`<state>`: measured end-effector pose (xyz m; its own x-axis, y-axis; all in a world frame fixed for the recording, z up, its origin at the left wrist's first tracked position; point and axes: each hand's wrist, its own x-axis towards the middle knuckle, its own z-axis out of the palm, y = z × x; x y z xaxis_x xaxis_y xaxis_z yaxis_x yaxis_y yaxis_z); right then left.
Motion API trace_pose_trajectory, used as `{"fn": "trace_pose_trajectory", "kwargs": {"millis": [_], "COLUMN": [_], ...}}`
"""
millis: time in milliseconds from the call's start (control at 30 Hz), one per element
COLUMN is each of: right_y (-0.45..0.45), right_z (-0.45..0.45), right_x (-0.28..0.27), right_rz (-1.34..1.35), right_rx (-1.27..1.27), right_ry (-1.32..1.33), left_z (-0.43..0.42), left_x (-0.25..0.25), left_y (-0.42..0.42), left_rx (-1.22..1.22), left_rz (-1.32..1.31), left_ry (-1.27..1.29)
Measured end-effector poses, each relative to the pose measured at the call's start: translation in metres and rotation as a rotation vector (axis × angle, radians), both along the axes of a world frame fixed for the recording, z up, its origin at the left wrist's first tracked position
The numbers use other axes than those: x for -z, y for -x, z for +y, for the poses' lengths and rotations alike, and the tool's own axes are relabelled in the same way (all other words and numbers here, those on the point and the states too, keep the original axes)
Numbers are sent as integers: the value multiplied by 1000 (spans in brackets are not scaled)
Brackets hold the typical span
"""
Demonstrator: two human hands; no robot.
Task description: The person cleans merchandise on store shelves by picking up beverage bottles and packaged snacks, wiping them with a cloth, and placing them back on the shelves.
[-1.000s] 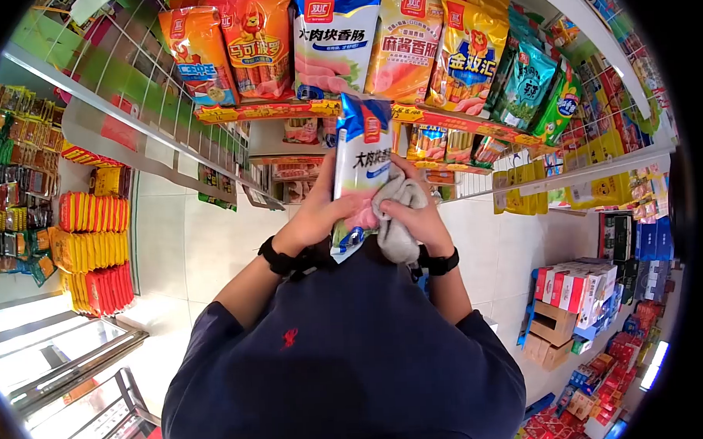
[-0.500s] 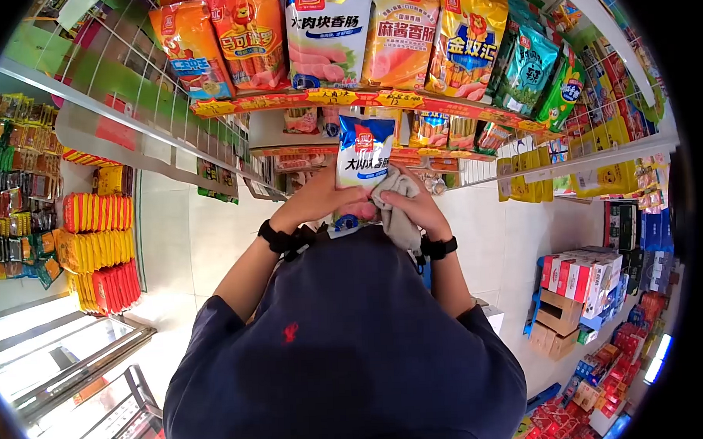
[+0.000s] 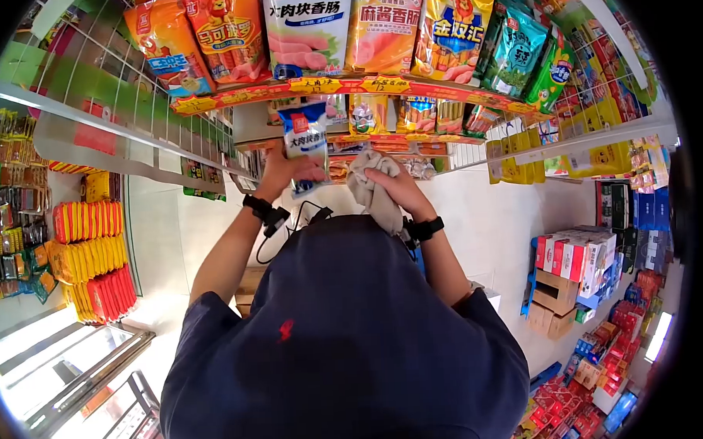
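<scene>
My left hand (image 3: 279,172) is closed around the side of a blue-and-white sausage packet (image 3: 307,140), which stands roughly upright in front of the lower shelf. My right hand (image 3: 401,188) grips a crumpled grey-beige cloth (image 3: 371,182), whose end hangs down by the wrist. Cloth and packet are apart. Above them, a larger blue-and-white sausage bag (image 3: 309,34) stands on the upper shelf, among orange, pink and yellow bags. A black band with a small device (image 3: 268,214) is on my left wrist, a black band (image 3: 424,229) on the right.
The upper shelf has a red-and-yellow price strip (image 3: 347,86); more packets, such as a yellow sausage packet (image 3: 368,114), stand below it. Wire mesh panels (image 3: 142,95) flank the shelves. Stacked cartons (image 3: 574,266) stand on the right, hanging snack packs (image 3: 88,221) on the left.
My left hand has carried the sausage packet left and forward, toward the lower shelf. My right hand, with the cloth, has come away from the packet. The view has shifted slightly.
</scene>
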<state>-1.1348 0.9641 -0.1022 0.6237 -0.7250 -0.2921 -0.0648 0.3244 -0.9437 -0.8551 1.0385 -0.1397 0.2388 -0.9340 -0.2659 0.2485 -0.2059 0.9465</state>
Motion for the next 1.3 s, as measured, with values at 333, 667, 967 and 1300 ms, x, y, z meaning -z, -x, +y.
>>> {"fn": "trace_pose_trajectory", "kwargs": {"millis": [333, 667, 967, 1300], "right_y": [5, 40, 27, 22], "right_z": [15, 26, 27, 31], "right_x": [1, 13, 20, 4], "right_rz": [-46, 52, 120, 84], "right_rx": [79, 165, 152, 154], "right_ry": [-93, -37, -20, -9], "left_z": [-108, -134, -153, -158], "left_x": [78, 128, 136, 177], "left_y": [-27, -12, -39, -30], "left_rx": [-106, -126, 160, 44], "left_rz": [-321, -175, -640, -1048], "left_ry": [221, 245, 111, -58]}}
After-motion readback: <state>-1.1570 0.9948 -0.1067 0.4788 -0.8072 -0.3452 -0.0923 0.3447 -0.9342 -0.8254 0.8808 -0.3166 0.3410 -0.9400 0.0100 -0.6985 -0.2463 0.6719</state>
